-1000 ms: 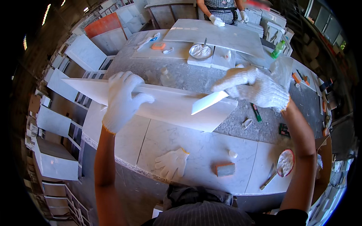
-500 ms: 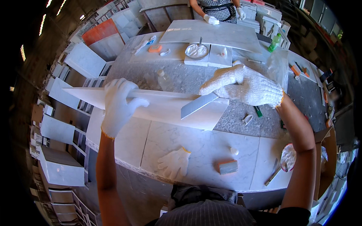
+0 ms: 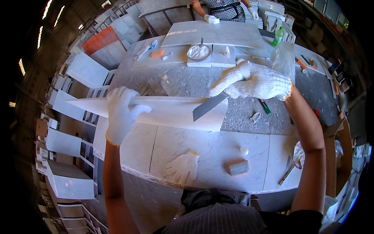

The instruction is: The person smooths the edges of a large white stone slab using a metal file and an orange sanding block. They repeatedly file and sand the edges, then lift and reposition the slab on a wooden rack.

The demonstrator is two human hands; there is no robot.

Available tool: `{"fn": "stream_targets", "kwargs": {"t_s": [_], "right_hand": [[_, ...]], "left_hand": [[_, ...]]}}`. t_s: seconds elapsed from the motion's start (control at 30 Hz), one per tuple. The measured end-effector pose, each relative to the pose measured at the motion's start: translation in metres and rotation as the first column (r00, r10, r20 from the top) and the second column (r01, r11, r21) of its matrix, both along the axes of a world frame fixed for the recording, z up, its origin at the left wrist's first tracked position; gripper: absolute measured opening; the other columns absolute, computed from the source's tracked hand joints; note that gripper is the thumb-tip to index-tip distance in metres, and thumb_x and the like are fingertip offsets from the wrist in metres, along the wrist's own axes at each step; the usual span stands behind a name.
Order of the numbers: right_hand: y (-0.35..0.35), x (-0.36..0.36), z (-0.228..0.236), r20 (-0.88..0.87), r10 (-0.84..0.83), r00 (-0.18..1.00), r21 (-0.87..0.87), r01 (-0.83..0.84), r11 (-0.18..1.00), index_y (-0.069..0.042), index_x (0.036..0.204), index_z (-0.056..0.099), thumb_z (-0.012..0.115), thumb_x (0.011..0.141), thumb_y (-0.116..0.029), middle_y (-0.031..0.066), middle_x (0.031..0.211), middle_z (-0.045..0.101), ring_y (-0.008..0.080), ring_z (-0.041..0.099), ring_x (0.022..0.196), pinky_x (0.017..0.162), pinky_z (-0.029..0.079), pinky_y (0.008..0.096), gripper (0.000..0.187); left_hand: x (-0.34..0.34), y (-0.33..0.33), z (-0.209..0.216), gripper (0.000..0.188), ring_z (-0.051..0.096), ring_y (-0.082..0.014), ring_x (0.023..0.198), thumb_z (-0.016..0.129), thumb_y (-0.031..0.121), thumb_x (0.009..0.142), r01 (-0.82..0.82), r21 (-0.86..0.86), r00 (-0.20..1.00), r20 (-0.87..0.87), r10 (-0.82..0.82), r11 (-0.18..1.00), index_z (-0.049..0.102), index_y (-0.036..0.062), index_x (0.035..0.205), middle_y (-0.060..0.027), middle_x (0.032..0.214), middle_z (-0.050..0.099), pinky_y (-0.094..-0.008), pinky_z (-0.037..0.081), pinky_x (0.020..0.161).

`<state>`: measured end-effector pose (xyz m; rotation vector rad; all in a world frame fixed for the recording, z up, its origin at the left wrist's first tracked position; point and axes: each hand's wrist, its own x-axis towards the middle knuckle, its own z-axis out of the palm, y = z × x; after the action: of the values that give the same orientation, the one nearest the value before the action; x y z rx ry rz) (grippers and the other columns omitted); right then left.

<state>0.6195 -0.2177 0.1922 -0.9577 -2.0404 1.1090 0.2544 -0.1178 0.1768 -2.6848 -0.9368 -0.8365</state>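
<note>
Both of my hands wear white knitted gloves with orange cuffs. My left hand (image 3: 124, 113) grips the upper edge of a long white stone slab (image 3: 175, 113), its thumb along the near face. The slab stands tilted on its long edge across the table. In my right hand (image 3: 249, 81), closed at the slab's right end, is a flat grey scraper blade (image 3: 210, 107). The blade slants down to the left in front of the slab's near face; I cannot tell whether it touches. Its gripped end is hidden by the glove.
On the near marble strip lie a loose glove (image 3: 184, 167) and a sanding block (image 3: 238, 167). A bowl of white paste (image 3: 199, 52) and a green bottle (image 3: 278, 37) stand farther back. Across the table, a co-worker's gloved hand (image 3: 212, 19) rests by a large marble slab (image 3: 214, 35).
The blade has moved rightward toward the slab's right end and turned, its face now darker. The slab has shifted slightly. My left hand keeps its grip, and the whole view has moved a little.
</note>
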Motion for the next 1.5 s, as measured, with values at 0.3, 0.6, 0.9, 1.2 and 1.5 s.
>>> {"fn": "stream_targets", "kwargs": {"t_s": [0.3, 0.6, 0.9, 1.2, 1.5], "right_hand": [[-0.012, -0.013, 0.015, 0.196, -0.120, 0.973, -0.006, 0.123, 0.992, -0.009, 0.112, 0.074, 0.064, 0.085, -0.006, 0.0057, 0.091, 0.073, 0.0100, 0.060, 0.073, 0.069, 0.051, 0.0269, 0.030], [-0.053, -0.020, 0.015, 0.065, -0.439, 0.896, -0.067, 0.443, 0.894, -0.014, 0.122, 0.069, 0.058, 0.094, -0.011, 0.0065, 0.101, 0.073, 0.0115, 0.062, 0.083, 0.078, 0.053, 0.0266, 0.031], [-0.051, -0.027, -0.005, -0.025, -0.390, 0.920, 0.003, 0.390, 0.921, -0.014, 0.121, 0.070, 0.056, 0.094, -0.012, 0.0061, 0.103, 0.073, 0.0106, 0.064, 0.087, 0.084, 0.051, 0.0275, 0.031], [-0.065, -0.041, -0.005, -0.146, -0.396, 0.907, -0.142, 0.377, 0.915, -0.009, 0.124, 0.067, 0.056, 0.096, -0.009, -0.0012, 0.088, 0.066, 0.0030, 0.050, 0.071, 0.062, 0.044, 0.0193, 0.030], [-0.106, -0.121, -0.122, -0.616, -0.787, 0.033, -0.706, 0.422, 0.570, -0.004, 0.145, 0.042, 0.057, 0.099, -0.014, 0.0004, 0.083, 0.060, 0.0070, 0.051, 0.063, 0.052, 0.042, 0.0215, 0.049]], "left_hand": [[-0.004, -0.008, -0.001, 0.039, 0.055, -0.0302, 0.085, 0.084, 0.029, 0.062, 0.005, 0.022, 1.000, 0.001, -0.005, 1.000, 0.061, 0.0068, 0.083, -0.0080, 0.081, 0.059, -0.0424, 0.039, 0.083], [0.001, -0.003, 0.001, 0.035, 0.053, -0.0314, 0.084, 0.083, 0.023, 0.062, 0.035, -0.022, 0.999, 0.035, -0.034, 0.999, 0.059, 0.0050, 0.080, -0.0099, 0.082, 0.058, -0.0418, 0.039, 0.080], [0.001, -0.007, 0.000, 0.036, 0.054, -0.0309, 0.084, 0.083, 0.025, 0.061, 0.016, -0.018, 0.999, 0.030, -0.015, 1.000, 0.060, 0.0061, 0.081, -0.0090, 0.081, 0.058, -0.0411, 0.038, 0.081], [-0.001, -0.010, 0.001, 0.037, 0.054, -0.0311, 0.085, 0.083, 0.025, 0.061, 0.007, -0.028, 1.000, 0.031, -0.007, 1.000, 0.059, 0.0056, 0.081, -0.0093, 0.082, 0.058, -0.0407, 0.038, 0.081], [-0.001, -0.009, -0.004, 0.037, 0.052, -0.0314, 0.088, 0.083, 0.020, 0.064, -0.001, -0.024, 1.000, -0.008, 0.000, 1.000, 0.058, 0.0046, 0.086, -0.0094, 0.085, 0.057, -0.0414, 0.038, 0.083]]}}
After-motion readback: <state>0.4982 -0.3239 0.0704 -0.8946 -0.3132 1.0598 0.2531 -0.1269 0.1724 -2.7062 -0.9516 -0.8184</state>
